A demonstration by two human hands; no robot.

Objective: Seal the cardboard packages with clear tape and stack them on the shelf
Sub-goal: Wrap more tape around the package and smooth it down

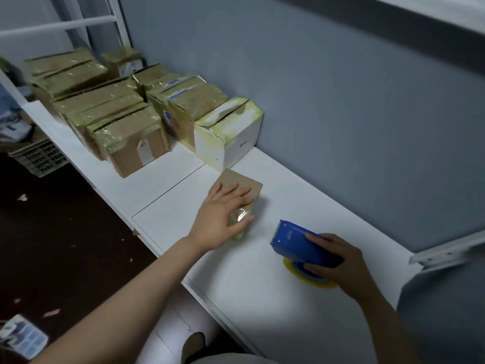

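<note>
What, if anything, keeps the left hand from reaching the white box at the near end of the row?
Probably nothing, so likely yes. The left hand lies flat on the small cardboard package, and the white box stands just beyond it; only bare shelf shows between them.

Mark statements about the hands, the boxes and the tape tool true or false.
1. The left hand lies flat on the small box. True.
2. The right hand holds scissors. False: it grips the blue dispenser.
3. The white box stands at the near end of the taped boxes. True.
4. The small box sits on the white box. False: it lies on the shelf, in front of it.
5. The dispenser touches the small box. False: it is apart, to its right.
</note>
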